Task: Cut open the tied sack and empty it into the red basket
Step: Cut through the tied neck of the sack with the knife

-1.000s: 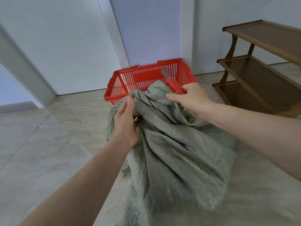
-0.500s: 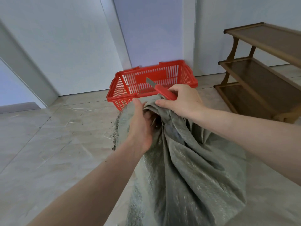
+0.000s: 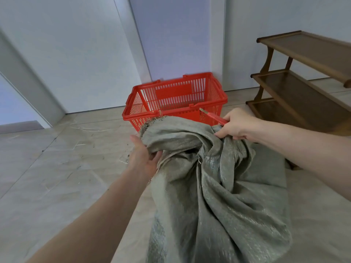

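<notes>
Red basket behind gripped sack

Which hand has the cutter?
The right hand. It grips the red utility knife, blade toward the red basket, while also pinching the sack. The left hand grips only sack fabric.

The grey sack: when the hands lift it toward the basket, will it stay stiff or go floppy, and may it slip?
The sack is probably floppy: its woven cloth hangs in deep folds between the left hand and the right hand. It looks coarse, so slipping seems unlikely. Its weight cannot be judged.
</notes>
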A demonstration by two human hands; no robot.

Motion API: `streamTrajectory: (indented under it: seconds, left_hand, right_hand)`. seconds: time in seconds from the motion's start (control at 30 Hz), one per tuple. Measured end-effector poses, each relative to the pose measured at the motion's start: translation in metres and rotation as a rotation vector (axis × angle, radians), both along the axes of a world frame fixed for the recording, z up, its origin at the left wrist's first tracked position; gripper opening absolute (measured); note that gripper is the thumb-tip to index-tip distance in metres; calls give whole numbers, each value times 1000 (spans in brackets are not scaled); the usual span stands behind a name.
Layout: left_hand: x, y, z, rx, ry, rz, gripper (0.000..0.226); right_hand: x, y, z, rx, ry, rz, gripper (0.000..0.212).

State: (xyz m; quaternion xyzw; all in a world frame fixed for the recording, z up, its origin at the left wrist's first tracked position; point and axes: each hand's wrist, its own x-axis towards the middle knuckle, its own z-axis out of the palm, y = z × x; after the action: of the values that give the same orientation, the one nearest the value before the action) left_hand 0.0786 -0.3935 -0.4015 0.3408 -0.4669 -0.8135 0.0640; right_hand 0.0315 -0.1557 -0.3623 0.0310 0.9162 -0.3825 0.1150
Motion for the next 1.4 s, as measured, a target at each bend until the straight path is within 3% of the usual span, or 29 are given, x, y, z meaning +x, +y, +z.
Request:
streamTrajectory:
  seconds: [0.13,0.23,0.37,0.6,0.67,0.73,0.83,0.9,0.93,1.17,1.27,1.4]
  left_hand:
    - [1,0,0,-141,74,6,72]
    - [3,15,10,-181,209,-61,75]
    - [9,43,20,-102,310,-219,80]
    - [19,62,28,-151,357,-350,66]
    - [20,60,33,-214,307,-282,61]
    - [18,56,38,-230,200,-67,60]
    - [13,39,48,-67,80,298,99]
    - [8,22,49,-33,29,432,125]
    - [7,15,49,-38,31,453,127]
    - [3,6,47,-61,250,246,57]
    - [7,25,45,-58,332,72,53]
    - [19,49,36,-43,406,-178,70]
  right_hand:
    - [0,-5,6,-5,317,-93,38]
    - [4,-22,15,-77,440,-47,49]
    - [11,-47,19,-189,416,88,58]
    - [-5,-50,-2,-333,325,1,27]
    - [-7,-46,-5,-353,315,-30,18]
    - [-8,-42,-6,-362,322,-66,18]
    - [-10,-37,-7,-361,325,-97,17]
    - [-11,-33,-7,-352,328,-106,15]
    - [-11,-32,-8,-340,330,-104,15]
    - [-5,-35,-1,-202,404,-48,10]
    - [1,-41,16,-248,529,-81,16]
    - [9,-50,35,-400,475,-25,37]
